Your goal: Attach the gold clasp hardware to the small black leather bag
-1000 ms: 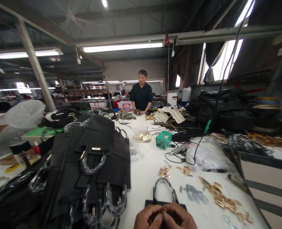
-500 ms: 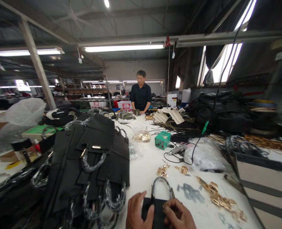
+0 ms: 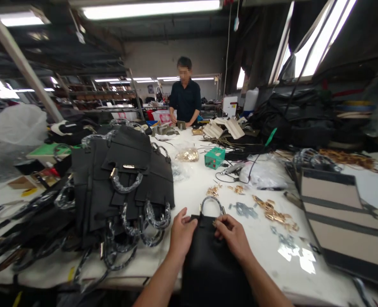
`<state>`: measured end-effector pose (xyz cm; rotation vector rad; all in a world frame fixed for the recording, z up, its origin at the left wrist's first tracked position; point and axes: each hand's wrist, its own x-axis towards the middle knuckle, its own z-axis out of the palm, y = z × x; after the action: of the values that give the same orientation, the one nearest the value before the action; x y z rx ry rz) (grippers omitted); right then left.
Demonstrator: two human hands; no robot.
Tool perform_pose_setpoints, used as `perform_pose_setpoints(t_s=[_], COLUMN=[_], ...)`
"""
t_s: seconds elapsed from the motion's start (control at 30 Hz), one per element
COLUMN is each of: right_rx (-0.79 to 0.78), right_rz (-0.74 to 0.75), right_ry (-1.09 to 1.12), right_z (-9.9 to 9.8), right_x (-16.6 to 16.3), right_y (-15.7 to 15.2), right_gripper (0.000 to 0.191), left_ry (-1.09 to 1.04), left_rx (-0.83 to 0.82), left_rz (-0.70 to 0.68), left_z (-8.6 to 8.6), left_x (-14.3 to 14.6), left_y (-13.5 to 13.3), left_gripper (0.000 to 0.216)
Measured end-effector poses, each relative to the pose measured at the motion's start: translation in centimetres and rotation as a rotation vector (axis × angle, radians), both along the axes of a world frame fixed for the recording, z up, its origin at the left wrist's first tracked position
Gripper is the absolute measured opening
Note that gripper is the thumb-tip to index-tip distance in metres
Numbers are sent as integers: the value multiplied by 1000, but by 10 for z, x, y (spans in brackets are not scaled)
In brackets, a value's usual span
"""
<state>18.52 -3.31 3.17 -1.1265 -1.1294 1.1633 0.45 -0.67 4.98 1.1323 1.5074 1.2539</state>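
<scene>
A black leather bag lies on the white table in front of me, its wrapped handle pointing away. My left hand rests on the bag's top left edge, fingers spread over it. At the top right edge my right hand pinches a small gold fitting against the bag. Loose gold metal parts and silvery plates lie just right of my hands.
A pile of black bags with wrapped handles fills the left of the table. A beige and black striped bag lies at the right. Farther off are a green box, a clear bag of gold parts and a person in a dark shirt.
The view has tilted down, showing more of the bag and my forearms. My hands have parted: the left moved from the fitting to the bag's top left edge.
</scene>
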Motion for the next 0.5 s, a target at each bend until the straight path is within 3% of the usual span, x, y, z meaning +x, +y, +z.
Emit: perform_pose_setpoints(t_s=[0.03, 0.17, 0.27, 0.37, 0.5], right_rx=[-6, -6, 6, 15, 14], right_rz=[-5, -17, -32, -35, -16], right_ry=[16, 68, 102, 123, 124], right_z=[1, 0, -2, -4, -6], right_x=[1, 5, 7, 9, 10], right_y=[1, 3, 3, 3, 4], right_gripper=[35, 32, 31, 31, 30], left_ry=[-159, -283, -373, -278, -106], left_rx=[-46, -174, -248, -197, -136], left_rz=[27, -8, -162, -350, -279], left_z=[2, 11, 15, 13, 10], left_x=[-2, -8, -5, 2, 8], left_y=[2, 4, -1, -4, -2], left_gripper=[63, 64, 62, 45, 38])
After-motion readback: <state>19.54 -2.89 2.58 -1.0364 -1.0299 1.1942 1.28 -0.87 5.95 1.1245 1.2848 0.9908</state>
